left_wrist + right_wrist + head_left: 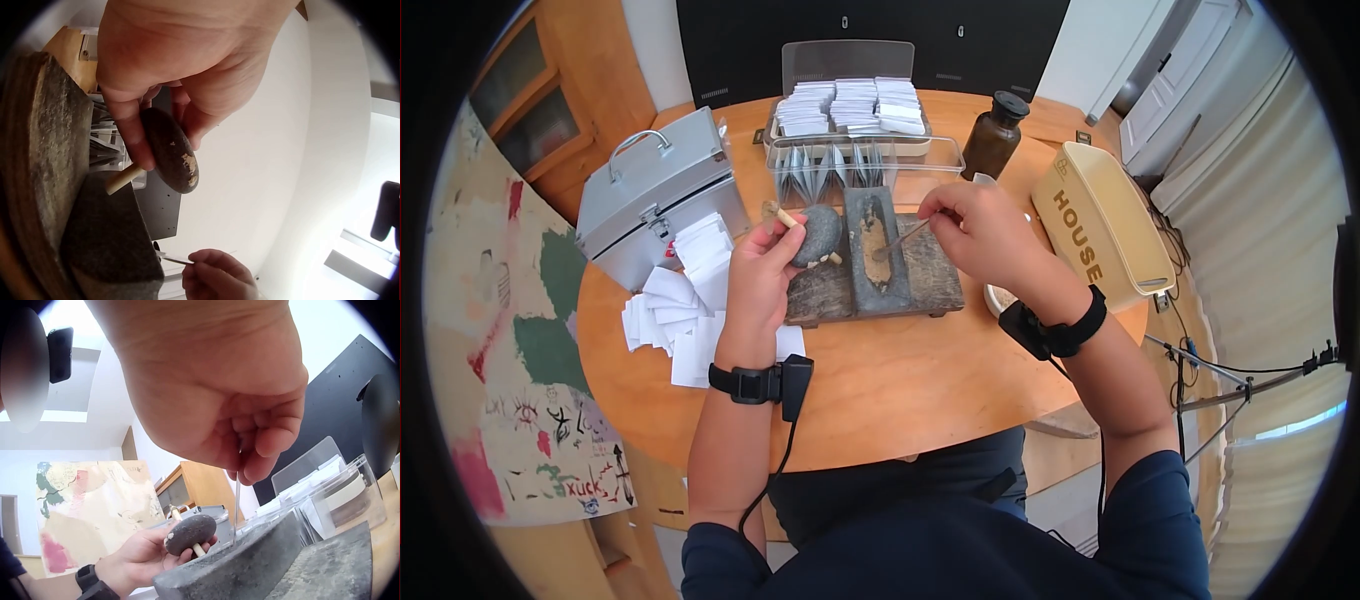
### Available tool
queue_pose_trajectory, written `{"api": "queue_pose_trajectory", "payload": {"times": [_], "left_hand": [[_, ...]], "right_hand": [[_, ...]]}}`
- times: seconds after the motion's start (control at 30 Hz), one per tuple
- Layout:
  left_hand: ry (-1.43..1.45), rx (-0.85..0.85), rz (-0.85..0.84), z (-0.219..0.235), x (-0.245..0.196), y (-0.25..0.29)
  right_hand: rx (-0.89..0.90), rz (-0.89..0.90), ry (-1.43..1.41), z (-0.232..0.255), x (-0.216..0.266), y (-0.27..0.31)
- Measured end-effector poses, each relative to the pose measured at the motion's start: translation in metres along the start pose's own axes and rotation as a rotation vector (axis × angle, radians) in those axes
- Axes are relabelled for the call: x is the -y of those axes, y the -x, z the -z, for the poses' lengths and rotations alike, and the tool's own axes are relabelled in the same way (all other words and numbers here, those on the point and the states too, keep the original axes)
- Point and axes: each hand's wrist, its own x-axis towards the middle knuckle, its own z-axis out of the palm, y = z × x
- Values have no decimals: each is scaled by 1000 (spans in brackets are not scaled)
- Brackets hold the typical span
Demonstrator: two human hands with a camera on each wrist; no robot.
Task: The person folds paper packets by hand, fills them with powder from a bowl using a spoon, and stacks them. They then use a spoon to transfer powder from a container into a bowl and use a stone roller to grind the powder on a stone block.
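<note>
My left hand [762,262] grips a round grey stone grinding wheel [818,237] by the wooden axle through its middle, close left of the trough. Tan residue clings to the wheel's edge in the left wrist view. A long stone grinding trough [862,215] holds tan powder [874,248] along its hollow and stands on a dark wooden board [815,295]. Between thumb and fingers my right hand [985,235] pinches a thin metal spoon [237,506], whose tip reaches down into the trough at the powder.
Folded white papers [685,300] lie left, before a silver metal case [662,190]. Behind the board stand a clear box [935,155] of grey packets and a tray of white packets [855,105]. A brown bottle [994,135] and a cream bin [1100,215] are at right.
</note>
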Motion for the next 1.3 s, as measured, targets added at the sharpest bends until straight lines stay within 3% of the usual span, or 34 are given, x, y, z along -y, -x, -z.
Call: {"api": "queue_pose_trajectory", "payload": {"times": [0.13,0.2,0.33,0.5,0.67,0.83,0.97,1.13,1.3], "left_hand": [[13,13,-4,3,1,-1],[12,21,3,6,2,-3],[11,18,4,6,2,-2],[29,32,-4,7,0,-1],[-29,15,14,7,1,-3],[-38,1,23,5,3,-2],[-30,1,19,7,2,-2],[-23,11,25,5,2,-2],[2,29,13,6,3,-2]], "right_hand": [[-79,39,-71,-6,-3,0],[-10,-6,-19,-5,0,1],[-43,-113,-61,-5,10,2],[-70,-20,-37,-4,6,6],[34,-46,-67,13,13,9],[-73,109,88,6,7,3],[-41,82,-2,8,14,-2],[24,172,106,4,19,-15],[-15,144,147,-1,17,-23]]}}
